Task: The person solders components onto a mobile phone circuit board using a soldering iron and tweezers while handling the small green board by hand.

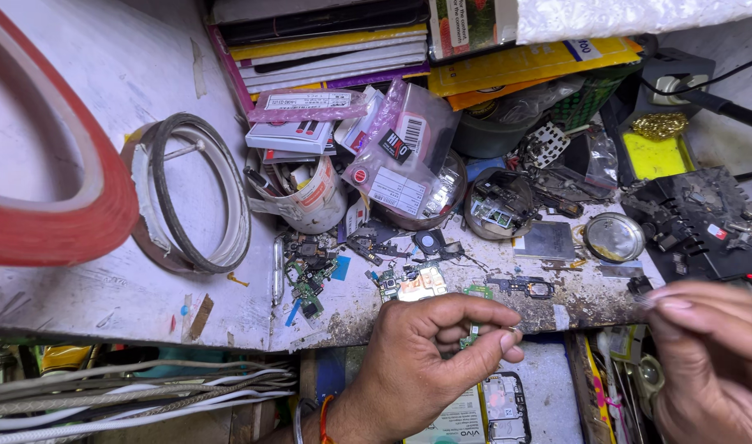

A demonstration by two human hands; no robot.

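The left hand (429, 358) sits at 6 o'clock, at the front edge of the bench (113, 279). Its fingers are curled, thumb and forefinger pinched around a small green part (472, 332); most of that part is hidden by the fingers, so its kind cannot be told. The right hand (709, 353) enters at 4 o'clock, blurred. Its fingertips are drawn together, but whether anything lies between them cannot be told.

Step in hand, as judged: small-part handling over a phone repair area, with the left hand presenting the part and the right hand closing in. The next move calls for fine fingertip control and a steady left grip.

Loose circuit boards (409, 284) lie just beyond the left hand at 12 o'clock, near but apart from it. An opened phone (507, 411) lies below the bench edge, just beside the left hand at 5 o'clock. A round tin lid (613, 237) rests at 2 o'clock. Tape rolls (191, 193) stand well apart at 10 o'clock.
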